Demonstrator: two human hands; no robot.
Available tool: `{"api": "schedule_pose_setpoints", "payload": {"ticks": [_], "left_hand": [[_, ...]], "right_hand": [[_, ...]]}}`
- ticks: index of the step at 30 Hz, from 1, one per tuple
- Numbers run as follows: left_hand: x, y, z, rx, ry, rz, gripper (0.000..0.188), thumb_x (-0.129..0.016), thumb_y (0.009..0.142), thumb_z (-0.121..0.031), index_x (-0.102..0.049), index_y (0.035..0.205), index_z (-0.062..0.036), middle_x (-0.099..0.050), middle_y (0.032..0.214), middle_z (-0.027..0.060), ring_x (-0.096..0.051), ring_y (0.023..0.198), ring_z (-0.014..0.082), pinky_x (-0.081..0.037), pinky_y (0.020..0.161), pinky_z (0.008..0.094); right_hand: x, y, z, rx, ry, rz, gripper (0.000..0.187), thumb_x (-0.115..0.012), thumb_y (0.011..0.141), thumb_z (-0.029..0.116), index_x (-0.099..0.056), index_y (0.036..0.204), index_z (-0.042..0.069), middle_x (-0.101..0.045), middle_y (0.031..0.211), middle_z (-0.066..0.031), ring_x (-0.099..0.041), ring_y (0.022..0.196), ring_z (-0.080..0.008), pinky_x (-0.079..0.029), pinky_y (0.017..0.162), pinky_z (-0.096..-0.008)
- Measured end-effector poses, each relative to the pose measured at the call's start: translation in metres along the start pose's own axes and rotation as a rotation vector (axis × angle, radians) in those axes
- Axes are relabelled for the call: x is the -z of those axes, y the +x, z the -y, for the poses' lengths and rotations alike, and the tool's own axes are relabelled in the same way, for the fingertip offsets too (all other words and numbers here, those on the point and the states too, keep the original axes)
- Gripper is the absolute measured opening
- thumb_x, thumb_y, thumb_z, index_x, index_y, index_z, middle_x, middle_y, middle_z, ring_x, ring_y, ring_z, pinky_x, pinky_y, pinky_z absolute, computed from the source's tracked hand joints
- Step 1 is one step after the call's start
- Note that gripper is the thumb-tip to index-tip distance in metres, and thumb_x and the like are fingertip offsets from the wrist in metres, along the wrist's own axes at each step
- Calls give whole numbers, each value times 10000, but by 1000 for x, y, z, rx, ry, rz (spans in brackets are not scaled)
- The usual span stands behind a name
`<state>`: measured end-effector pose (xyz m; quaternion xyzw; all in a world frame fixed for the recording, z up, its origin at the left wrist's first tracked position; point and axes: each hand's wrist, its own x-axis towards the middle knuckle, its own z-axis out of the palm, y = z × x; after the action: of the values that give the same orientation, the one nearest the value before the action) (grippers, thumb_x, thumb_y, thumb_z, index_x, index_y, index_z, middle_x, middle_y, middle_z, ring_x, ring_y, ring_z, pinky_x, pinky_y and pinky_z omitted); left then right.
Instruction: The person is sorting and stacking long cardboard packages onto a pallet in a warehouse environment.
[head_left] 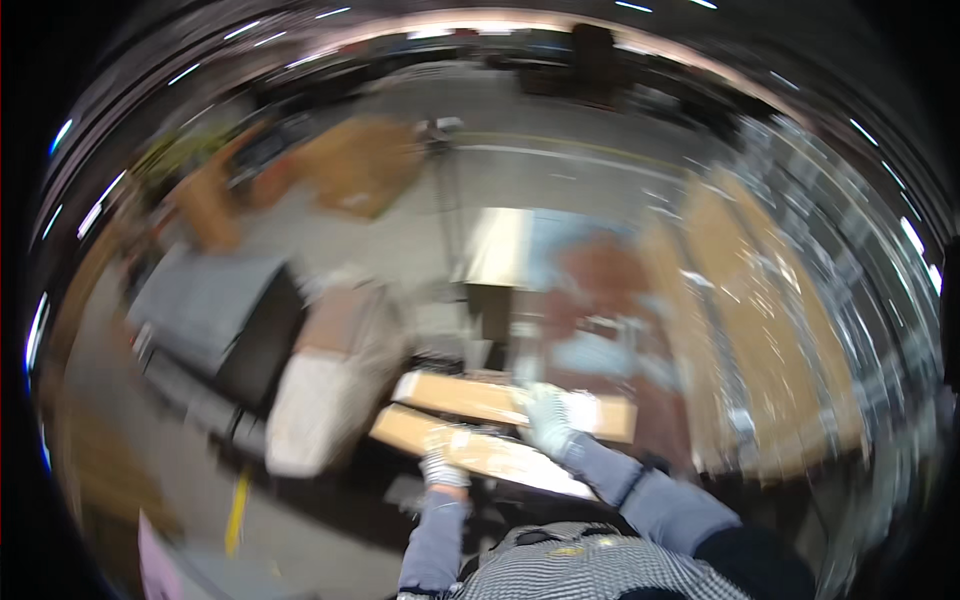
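Two long, narrow tan pieces, which look like flat cardboard boxes with glossy patches, lie side by side in front of me. My left hand (444,468), in a pale striped glove, is closed on the near edge of the nearer long box (500,456). My right hand (548,420), in a pale glove, reaches over it and is closed around the farther long box (470,397) right of its middle. Motion blur smears the fingertips, and the undersides of both boxes are hidden. A worn red-brown and pale blue table surface (600,290) lies just beyond.
Large cardboard sheets or cartons under clear wrap (760,330) stand at the right. To the left are a white wrapped sack-like bundle (315,405) and a grey-topped box (215,300). A big brown carton (365,165) sits farther back on the grey floor.
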<state>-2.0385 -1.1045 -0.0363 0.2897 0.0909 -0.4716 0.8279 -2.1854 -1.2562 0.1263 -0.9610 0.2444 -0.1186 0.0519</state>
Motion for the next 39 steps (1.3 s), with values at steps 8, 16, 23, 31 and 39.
{"api": "schedule_pose_setpoints", "payload": {"ticks": [8, 16, 23, 31, 39], "left_hand": [[53, 90, -2, 277, 444, -562, 755, -323, 908, -696, -463, 1417, -157, -547, 1392, 76, -478, 1312, 299, -378, 1049, 561], [-97, -53, 221, 628, 551, -150, 664, -605, 834, -661, -604, 1175, -91, -620, 1055, 83, -561, 883, 241, -504, 842, 413], [-306, -146, 335, 875, 671, 823, 1079, -615, 810, -696, -116, 1560, -102, -179, 1604, 153, -170, 1473, 310, -102, 1181, 514], [-404, -166, 419, 709, 389, 672, 569, -740, 852, -401, -513, 1294, -125, -568, 1258, 89, -567, 1134, 256, -509, 940, 451], [-385, -138, 346, 633, 179, 788, 733, -639, 879, -544, -452, 1413, -77, -544, 1373, 123, -522, 1243, 299, -416, 1083, 472]], "right_hand": [[114, -32, -40, -199, 36, -386, 572, -661, 731, 220, -543, 1243, -6, -571, 1229, -209, -535, 1159, -353, -388, 1028, -474], [276, -318, -221, -938, -773, -650, 459, -711, 738, 301, -601, 1099, 41, -594, 1111, -179, -551, 1063, -370, -425, 939, -469], [306, -388, -274, -1011, -208, -554, 479, -800, 693, 418, -647, 986, 72, -636, 988, -161, -595, 989, -340, -470, 902, -440], [379, -453, -310, -995, -333, -1003, 491, -739, 798, 315, -607, 1146, -6, -637, 1045, -194, -631, 951, -298, -507, 867, -379], [280, -364, -270, -829, 1122, -800, 582, -779, 805, 225, -530, 1303, 54, -645, 1084, -101, -611, 950, -153, -515, 809, -311]]}}
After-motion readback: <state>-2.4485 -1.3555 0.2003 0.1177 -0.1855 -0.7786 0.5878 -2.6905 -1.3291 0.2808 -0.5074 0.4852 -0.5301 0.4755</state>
